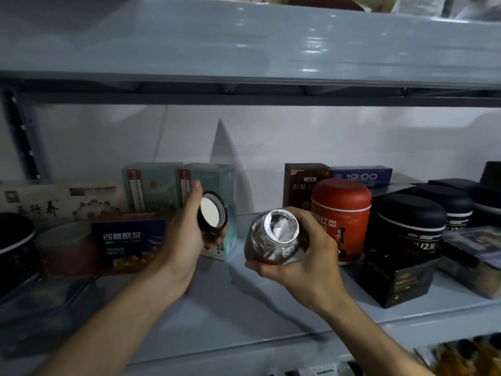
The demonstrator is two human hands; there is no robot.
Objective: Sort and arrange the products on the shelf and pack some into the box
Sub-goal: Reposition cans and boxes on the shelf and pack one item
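Your left hand (pixel 189 229) grips a black round lid (pixel 212 211); your right hand (pixel 301 251) clasps the open, tilted glass jar (pixel 272 241), whose contents could spill.

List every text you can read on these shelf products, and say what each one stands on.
"19:00": purple box.
"沙棘原浆" (second character smeared): blue box.
"NFC": same blue box.
"红糖", the rest hidden: brown box.
"红枣": red canister.
"12": black canister.
"五行养": cream box.
The vertical print on the green boxes is too blurred to read.
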